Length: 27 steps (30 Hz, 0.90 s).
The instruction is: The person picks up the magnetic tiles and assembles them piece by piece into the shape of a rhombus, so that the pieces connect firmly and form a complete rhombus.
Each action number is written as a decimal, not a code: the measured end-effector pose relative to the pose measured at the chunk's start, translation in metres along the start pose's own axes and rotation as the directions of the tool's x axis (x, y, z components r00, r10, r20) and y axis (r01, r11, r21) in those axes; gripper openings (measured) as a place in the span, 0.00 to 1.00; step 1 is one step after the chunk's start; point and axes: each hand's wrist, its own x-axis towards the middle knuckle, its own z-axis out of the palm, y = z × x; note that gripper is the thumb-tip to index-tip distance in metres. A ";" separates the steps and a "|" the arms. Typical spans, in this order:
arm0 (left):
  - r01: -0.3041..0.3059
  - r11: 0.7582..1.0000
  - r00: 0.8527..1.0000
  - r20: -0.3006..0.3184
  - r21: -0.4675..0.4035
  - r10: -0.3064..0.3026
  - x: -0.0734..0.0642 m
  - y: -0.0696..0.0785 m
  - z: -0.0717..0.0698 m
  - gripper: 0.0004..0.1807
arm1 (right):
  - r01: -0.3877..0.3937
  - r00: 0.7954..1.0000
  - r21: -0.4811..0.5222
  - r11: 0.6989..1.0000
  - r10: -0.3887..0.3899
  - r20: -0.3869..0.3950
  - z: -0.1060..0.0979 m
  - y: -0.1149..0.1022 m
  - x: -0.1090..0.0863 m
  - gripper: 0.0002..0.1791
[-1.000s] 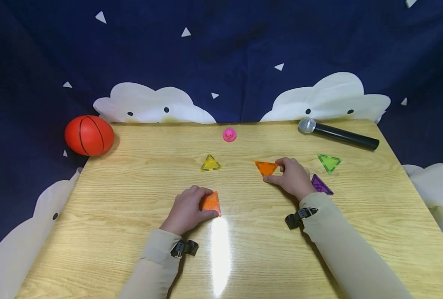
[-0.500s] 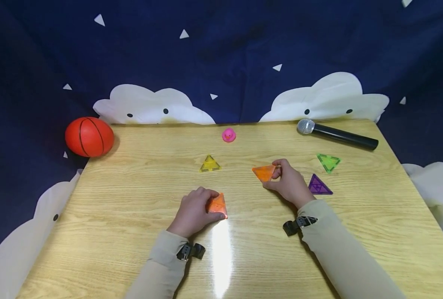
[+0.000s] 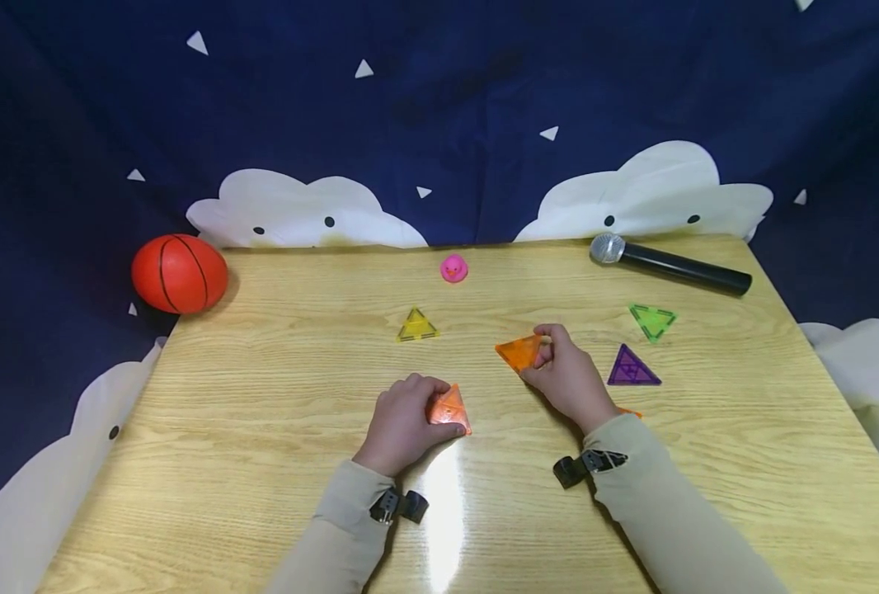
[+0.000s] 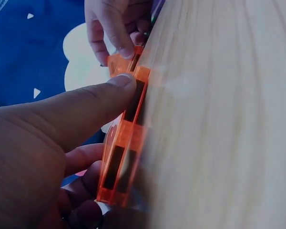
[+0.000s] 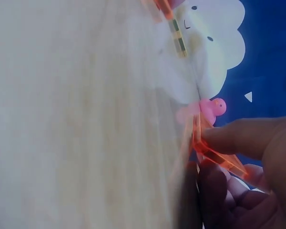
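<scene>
In the head view my left hand pinches an orange triangular magnetic tile near the table's middle. The left wrist view shows the thumb on that tile's edge, where dark magnet strips show. Farther right and back, my right hand pinches a second orange magnetic tile between thumb and fingers. In the right wrist view this tile is tilted. The two held tiles are apart. A sliver of another orange tile shows beside the right wrist, mostly hidden by it.
A yellow triangle tile lies behind the left hand. Right of the right hand lie a purple triangle tile and a green one. Along the back stand a red ball, a pink rubber duck and a black microphone.
My left hand has slid its orange tile to the right. The right hand has drawn its tile slightly toward me and left, turning it; the purple tile and an orange sliver came into view.
</scene>
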 end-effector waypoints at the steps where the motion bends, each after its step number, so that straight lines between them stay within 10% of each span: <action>1: -0.001 1.000 1.000 -0.002 0.003 0.001 0.000 0.000 0.001 0.31 | 0.002 1.000 0.008 1.000 -0.002 -0.001 0.000 0.000 -0.001 0.36; 27: 0.024 1.000 0.999 0.042 0.015 -0.025 0.007 0.015 0.010 0.32 | 0.015 1.000 0.196 0.981 -0.013 -0.013 0.023 -0.006 -0.041 0.31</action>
